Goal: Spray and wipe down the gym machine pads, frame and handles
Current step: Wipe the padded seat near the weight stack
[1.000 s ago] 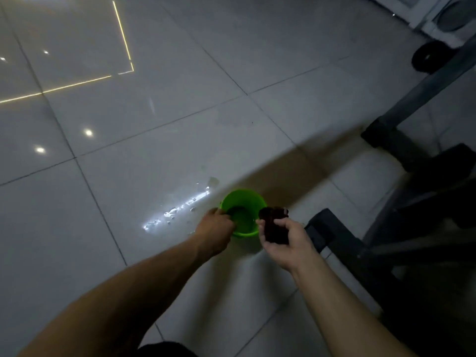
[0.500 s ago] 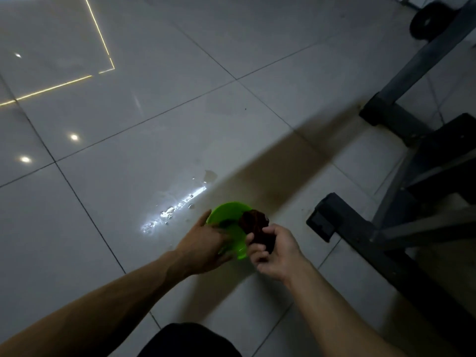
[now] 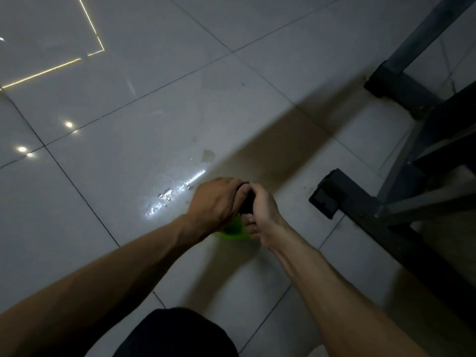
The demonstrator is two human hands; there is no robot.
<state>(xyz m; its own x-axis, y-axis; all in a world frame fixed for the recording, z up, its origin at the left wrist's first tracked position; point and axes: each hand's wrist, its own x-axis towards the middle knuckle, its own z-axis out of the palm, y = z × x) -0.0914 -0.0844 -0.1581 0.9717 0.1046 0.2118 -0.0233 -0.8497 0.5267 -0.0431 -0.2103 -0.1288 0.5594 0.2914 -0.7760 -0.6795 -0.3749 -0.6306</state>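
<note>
My left hand and my right hand are pressed together over a small green bowl on the tiled floor. Both grip a dark cloth, of which only a narrow strip shows between the fingers. The hands hide most of the bowl; just its near green rim shows. The dark metal frame of the gym machine lies on the floor to the right of my hands.
Water drops and a wet patch glint on the glossy tiles just left of the bowl. A second frame foot and a slanted post stand at the upper right. My dark-clothed knee is at the bottom centre.
My left hand left the bowl's rim and closed over the cloth together with my right hand. Both hands now cover the bowl. The camera has dipped closer to the floor.
</note>
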